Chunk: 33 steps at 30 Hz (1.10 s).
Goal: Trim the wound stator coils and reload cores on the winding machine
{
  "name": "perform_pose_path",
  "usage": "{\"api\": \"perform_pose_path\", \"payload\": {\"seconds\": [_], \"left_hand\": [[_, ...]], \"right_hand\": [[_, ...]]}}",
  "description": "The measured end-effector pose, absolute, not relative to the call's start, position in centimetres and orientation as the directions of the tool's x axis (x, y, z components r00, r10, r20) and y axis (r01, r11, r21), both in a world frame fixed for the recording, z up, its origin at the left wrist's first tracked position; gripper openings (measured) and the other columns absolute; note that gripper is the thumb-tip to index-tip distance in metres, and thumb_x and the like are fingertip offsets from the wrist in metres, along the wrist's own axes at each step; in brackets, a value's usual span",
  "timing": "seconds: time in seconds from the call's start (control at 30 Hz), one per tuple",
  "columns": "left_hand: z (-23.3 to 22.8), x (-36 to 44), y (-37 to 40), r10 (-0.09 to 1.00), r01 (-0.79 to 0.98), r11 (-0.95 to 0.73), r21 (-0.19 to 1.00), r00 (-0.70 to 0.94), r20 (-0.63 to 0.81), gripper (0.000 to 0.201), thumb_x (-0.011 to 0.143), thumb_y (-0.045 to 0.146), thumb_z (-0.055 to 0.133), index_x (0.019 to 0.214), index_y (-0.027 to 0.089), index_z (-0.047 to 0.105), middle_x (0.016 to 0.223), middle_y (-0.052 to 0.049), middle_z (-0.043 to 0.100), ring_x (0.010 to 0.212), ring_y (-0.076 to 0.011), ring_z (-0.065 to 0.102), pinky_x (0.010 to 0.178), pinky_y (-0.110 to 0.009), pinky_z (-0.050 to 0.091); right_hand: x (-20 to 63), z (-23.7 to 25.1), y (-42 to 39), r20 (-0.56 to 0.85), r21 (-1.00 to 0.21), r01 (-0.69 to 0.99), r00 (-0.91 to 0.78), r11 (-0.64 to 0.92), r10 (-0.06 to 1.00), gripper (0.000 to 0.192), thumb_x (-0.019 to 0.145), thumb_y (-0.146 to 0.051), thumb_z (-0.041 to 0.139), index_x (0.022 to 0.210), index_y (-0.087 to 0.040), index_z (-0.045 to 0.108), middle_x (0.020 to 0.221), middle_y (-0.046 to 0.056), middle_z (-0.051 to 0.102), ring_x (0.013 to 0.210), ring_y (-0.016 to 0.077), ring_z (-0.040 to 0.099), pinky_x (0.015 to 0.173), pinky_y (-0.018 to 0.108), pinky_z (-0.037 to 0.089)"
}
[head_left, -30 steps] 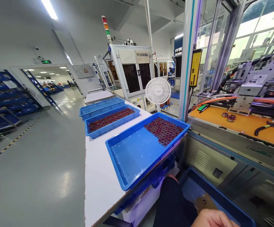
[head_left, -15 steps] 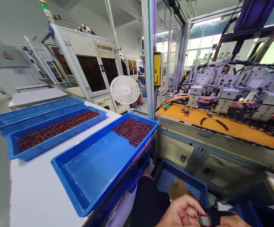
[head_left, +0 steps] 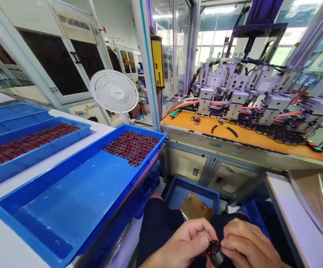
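A small motor stator (head_left: pixel 216 257), a dark cylinder with a red slotted end facing up, is held low over my lap. My left hand (head_left: pixel 188 240) is closed, its thumb and fingers pinching the stator from the left side. From the right, my right hand (head_left: pixel 246 242) presses thumb and fingertips against the same piece, near its upper rim. Fingers cover part of it. To the left, a long blue tray (head_left: pixel 94 193) has many similar red-and-dark stators (head_left: pixel 133 147) packed at its far end.
Another blue tray (head_left: pixel 86 131) full of stators stands further left. A white fan (head_left: pixel 114 91) is behind. Pliers (head_left: pixel 224 127) and two stators (head_left: pixel 196 120) lie on the machine's orange bench. A blue bin (head_left: pixel 175 191) with brown card sits on the floor ahead.
The view has swung right and down, bringing both hands further into the picture. The stator is now tilted, with its red end showing, between both hands.
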State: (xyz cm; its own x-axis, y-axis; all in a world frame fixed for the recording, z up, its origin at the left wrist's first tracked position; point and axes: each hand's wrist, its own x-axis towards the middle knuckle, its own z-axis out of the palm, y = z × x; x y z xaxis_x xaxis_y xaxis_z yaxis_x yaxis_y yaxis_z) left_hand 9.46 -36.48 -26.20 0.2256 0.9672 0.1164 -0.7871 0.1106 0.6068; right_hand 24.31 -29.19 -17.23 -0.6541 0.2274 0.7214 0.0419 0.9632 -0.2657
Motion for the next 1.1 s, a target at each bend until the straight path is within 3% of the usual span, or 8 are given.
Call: {"api": "perform_pose_path", "payload": {"seconds": [0.17,0.3,0.47,0.6,0.77,0.93,1.1], "left_hand": [[-25.2,8.9,-36.8,0.957,-0.697,0.123,0.707,0.273,0.103,0.046,0.081,0.052,0.071,0.106,0.014,0.065,0.065,-0.002,0.069,0.052,-0.0123,0.065,0.053,-0.021,0.050],[-24.5,8.7,-36.9,0.923,-0.651,0.222,0.726,0.379,0.058,0.044,0.086,0.056,0.062,0.092,0.012,0.065,0.058,-0.002,0.066,0.047,-0.0100,0.061,0.048,-0.017,0.045],[-24.1,8.9,-37.2,0.965,-0.669,0.159,0.726,0.260,0.029,0.023,0.086,0.036,0.071,0.096,0.018,0.060,0.063,0.002,0.069,0.053,-0.0066,0.064,0.056,-0.014,0.049],[-24.1,9.1,-37.2,0.992,-0.697,-0.006,0.717,0.084,0.090,0.017,0.087,0.017,0.071,0.098,0.023,0.060,0.077,0.004,0.072,0.062,-0.0066,0.069,0.061,-0.015,0.053],[-23.8,9.2,-36.9,0.974,-0.652,-0.220,0.726,-0.106,0.200,0.020,0.077,0.013,0.078,0.086,0.022,0.062,0.101,0.003,0.070,0.077,-0.0095,0.072,0.070,-0.020,0.057],[-23.5,9.4,-36.4,0.928,-0.501,-0.366,0.784,-0.258,0.269,0.020,0.078,0.010,0.077,0.089,0.024,0.067,0.094,0.003,0.073,0.077,-0.0088,0.070,0.071,-0.019,0.059],[-24.1,9.0,-36.4,0.892,-0.286,-0.409,0.866,-0.325,0.314,0.026,0.075,0.010,0.078,0.096,0.025,0.075,0.106,-0.003,0.074,0.099,-0.0142,0.071,0.083,-0.018,0.058]], "right_hand": [[24.4,-17.1,-29.0,0.733,-0.278,-0.045,-0.655,0.959,0.182,0.024,0.103,-0.018,0.044,0.085,-0.015,0.060,0.069,0.002,0.065,0.063,0.0091,0.062,0.060,0.020,0.051],[24.8,-17.4,-28.6,0.717,-0.314,-0.111,-0.678,0.943,0.159,0.018,0.100,-0.015,0.048,0.088,-0.012,0.060,0.072,0.004,0.063,0.065,0.0102,0.060,0.058,0.021,0.050],[24.9,-17.7,-28.7,0.721,-0.291,-0.038,-0.666,0.956,0.193,0.017,0.099,-0.014,0.049,0.088,-0.013,0.061,0.073,0.004,0.064,0.066,0.0109,0.060,0.060,0.022,0.051],[24.8,-18.1,-28.9,0.721,-0.337,0.058,-0.625,0.940,0.298,0.013,0.096,-0.009,0.051,0.089,-0.011,0.062,0.076,0.005,0.064,0.071,0.0118,0.061,0.065,0.023,0.051],[24.6,-18.7,-29.2,0.657,-0.492,0.123,-0.597,0.862,0.461,0.012,0.093,-0.007,0.053,0.088,-0.012,0.062,0.076,0.004,0.063,0.069,0.0104,0.059,0.064,0.021,0.048],[24.4,-19.2,-29.6,0.623,-0.582,0.126,-0.566,0.803,0.540,0.011,0.091,-0.007,0.054,0.087,-0.014,0.062,0.077,0.003,0.063,0.070,0.0105,0.060,0.064,0.022,0.046],[23.9,-19.1,-30.4,0.530,-0.769,0.094,-0.458,0.632,0.713,0.010,0.090,-0.010,0.058,0.083,-0.016,0.061,0.074,0.000,0.060,0.069,0.0087,0.058,0.064,0.018,0.047]]}}
